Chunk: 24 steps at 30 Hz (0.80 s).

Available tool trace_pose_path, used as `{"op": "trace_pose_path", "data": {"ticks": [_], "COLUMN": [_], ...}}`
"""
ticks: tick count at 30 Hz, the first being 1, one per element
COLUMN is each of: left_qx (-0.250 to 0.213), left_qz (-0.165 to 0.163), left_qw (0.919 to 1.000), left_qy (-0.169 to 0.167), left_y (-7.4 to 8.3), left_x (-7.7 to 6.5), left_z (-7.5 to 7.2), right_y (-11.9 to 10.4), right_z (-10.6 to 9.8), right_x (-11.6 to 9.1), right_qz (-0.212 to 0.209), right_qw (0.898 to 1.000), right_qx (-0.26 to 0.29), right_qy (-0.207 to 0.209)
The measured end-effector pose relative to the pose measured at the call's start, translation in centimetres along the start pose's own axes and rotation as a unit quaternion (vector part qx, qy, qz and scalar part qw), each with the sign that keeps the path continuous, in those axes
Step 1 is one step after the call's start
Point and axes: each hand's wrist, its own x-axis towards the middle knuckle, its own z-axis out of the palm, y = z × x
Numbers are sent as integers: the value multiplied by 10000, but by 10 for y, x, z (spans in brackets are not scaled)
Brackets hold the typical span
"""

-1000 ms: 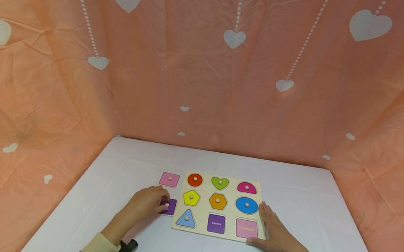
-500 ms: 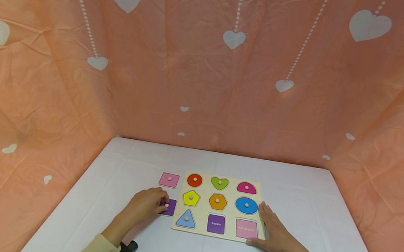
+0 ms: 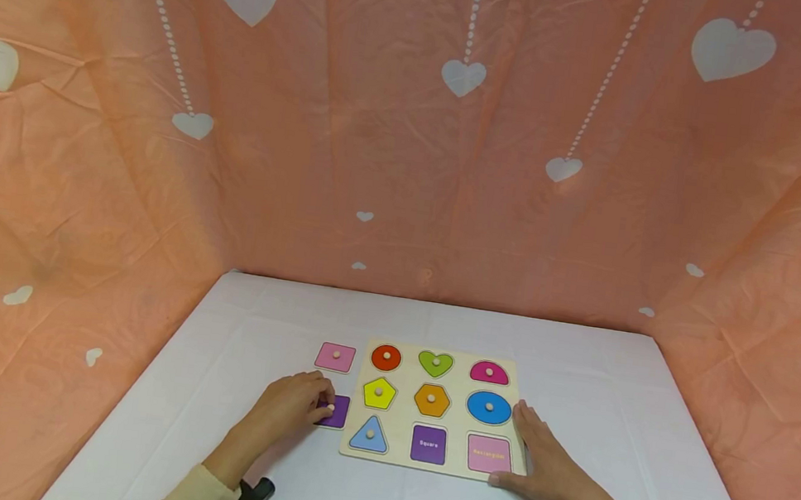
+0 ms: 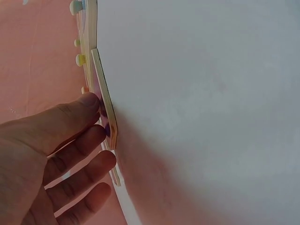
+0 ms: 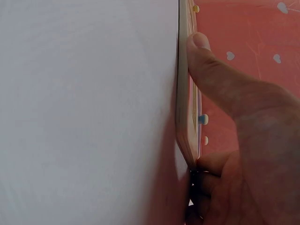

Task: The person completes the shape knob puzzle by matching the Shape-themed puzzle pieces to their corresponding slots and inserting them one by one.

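My left hand point(image 3: 294, 405) pinches the knob of a purple square puzzle piece point(image 3: 338, 418). That piece lies on the table beside the board's left edge; in the left wrist view, thumb and forefinger point(image 4: 86, 138) meet at its face. Behind it a pink rectangle piece point(image 3: 329, 354) with a knob rests on the table. The wooden shape puzzle board point(image 3: 403, 417) has bare recesses marked Square point(image 3: 427, 451) and Rectangular point(image 3: 487, 462) in its front row. My right hand point(image 3: 549, 468) rests at the board's front right corner, thumb on the front edge and fingers fairly straight along the right side.
Knobbed pieces sit in the board's other recesses, among them a red circle point(image 3: 378, 361), a blue oval point(image 3: 476, 407) and a light blue triangle point(image 3: 363, 444). A white cloth point(image 3: 273, 309) covers the table, and an orange heart-patterned curtain point(image 3: 408, 184) surrounds it.
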Motion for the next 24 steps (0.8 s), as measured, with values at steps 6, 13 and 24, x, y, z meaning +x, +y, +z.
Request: {"op": "trace_pose_path", "data": {"ticks": [6, 13, 24], "left_qx": [6, 56, 77], "left_qz": [-206, -125, 2], "left_qw": [9998, 9999, 9999], "left_qy": [-59, 37, 68], "left_y": [2, 3, 14], "left_x": [1, 2, 9], "left_z": [-1, -3, -7], "right_y": [-1, 1, 0], "right_z": [-1, -1, -1], "right_x": [1, 1, 0], "right_qz": [29, -45, -101], "right_qw": [10000, 10000, 9999], "right_qx": [-20, 8, 24], "right_qy": [-15, -5, 21]}}
